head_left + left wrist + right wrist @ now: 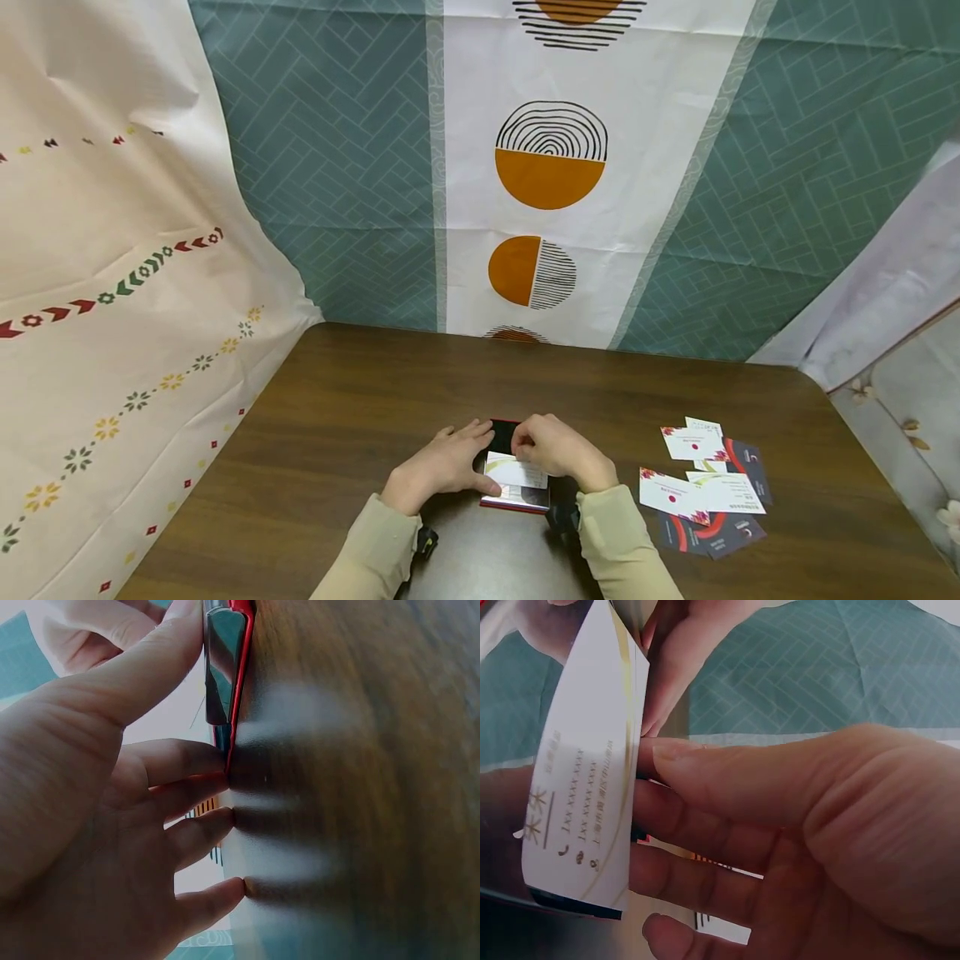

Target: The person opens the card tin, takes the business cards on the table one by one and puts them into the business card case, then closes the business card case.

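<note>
An opened card case point(513, 505) with red edges, a black inside and a shiny metal part lies on the table. White business cards point(517, 472) with a yellow-green curve and printed text lie in it. My left hand point(444, 463) rests along the left side of the case, thumb against its near corner and the other fingers spread, some tips on the tabletop. At the far right edge of the cards, my right hand point(555, 450) pinches the top card point(585, 780) between thumb and index finger. The other right fingers are loosely bent beneath.
On the right of the brown table point(360, 400) several loose business cards point(726, 492) overlap, white ones over dark grey ones with red curves. A patterned green and white cloth point(525, 175) hangs behind the far edge, and a cream cloth point(112, 350) hangs along the left.
</note>
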Action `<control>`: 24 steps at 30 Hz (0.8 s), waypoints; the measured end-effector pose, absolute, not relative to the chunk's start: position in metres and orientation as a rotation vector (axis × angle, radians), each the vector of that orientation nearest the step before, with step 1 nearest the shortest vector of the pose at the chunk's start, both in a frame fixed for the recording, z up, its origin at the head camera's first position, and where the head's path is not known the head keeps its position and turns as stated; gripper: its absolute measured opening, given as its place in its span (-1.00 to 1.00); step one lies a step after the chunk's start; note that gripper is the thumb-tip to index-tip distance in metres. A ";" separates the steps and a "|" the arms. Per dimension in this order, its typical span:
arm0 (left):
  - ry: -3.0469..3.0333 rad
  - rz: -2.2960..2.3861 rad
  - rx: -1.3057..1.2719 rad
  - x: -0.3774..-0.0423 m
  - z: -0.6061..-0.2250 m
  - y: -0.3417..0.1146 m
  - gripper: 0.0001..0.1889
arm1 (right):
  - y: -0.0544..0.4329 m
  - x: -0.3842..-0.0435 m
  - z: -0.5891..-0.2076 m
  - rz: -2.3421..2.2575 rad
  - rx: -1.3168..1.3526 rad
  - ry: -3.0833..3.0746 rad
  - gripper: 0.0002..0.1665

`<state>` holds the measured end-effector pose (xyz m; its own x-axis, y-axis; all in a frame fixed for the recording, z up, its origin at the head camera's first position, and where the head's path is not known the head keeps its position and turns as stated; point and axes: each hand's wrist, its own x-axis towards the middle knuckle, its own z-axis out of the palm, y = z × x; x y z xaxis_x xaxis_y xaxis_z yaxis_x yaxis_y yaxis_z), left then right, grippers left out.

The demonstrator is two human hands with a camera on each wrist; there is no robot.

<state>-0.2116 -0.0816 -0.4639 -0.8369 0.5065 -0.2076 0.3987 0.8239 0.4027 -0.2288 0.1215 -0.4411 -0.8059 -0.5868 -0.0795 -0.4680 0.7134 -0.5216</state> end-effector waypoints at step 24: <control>2.689 0.516 0.688 -0.212 -0.464 -0.082 -0.07 | 0.116 -0.225 -0.443 -0.681 -0.815 2.677 -0.84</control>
<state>-0.2118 -0.0820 -0.4641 -0.8338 0.5100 -0.2114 0.3956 0.8191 0.4155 -0.2248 0.1160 -0.4426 -0.8085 -0.5784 -0.1086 -0.4562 0.7324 -0.5054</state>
